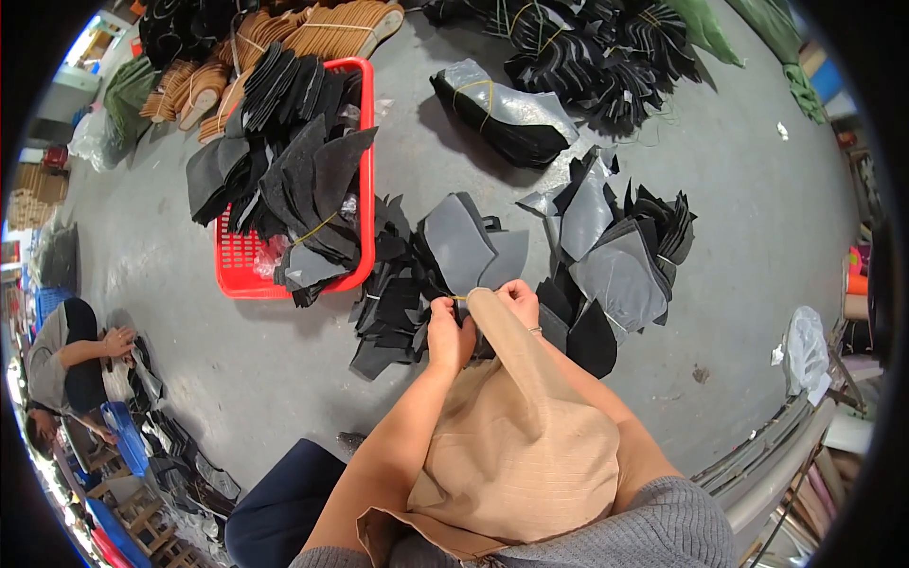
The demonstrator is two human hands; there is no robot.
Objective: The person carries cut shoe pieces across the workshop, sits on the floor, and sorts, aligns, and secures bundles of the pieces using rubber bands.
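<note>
My left hand [449, 333] is closed in a pinch on a thin yellow tie [458, 298] at the near edge of a stack of grey-faced cut pieces [456, 244]. My right hand [520, 305] is closed at the same stack's near edge, to the right. A raised fold of my tan apron [516, 355] stands between the hands and hides part of the right fingers, so what they grip is unclear. Several black cut pieces [388, 312] lie bundled beside my left hand. Right of my right hand sits a pile of black and grey pieces [620, 284].
A red plastic basket [367, 180] heaped with black pieces stands at the left. Beyond lie tied brown sole-shaped stacks [331, 28], a tied black bundle [516, 137] and more black bundles [606, 71]. Another person [71, 360] crouches at far left. Rolls [786, 473] lie at lower right.
</note>
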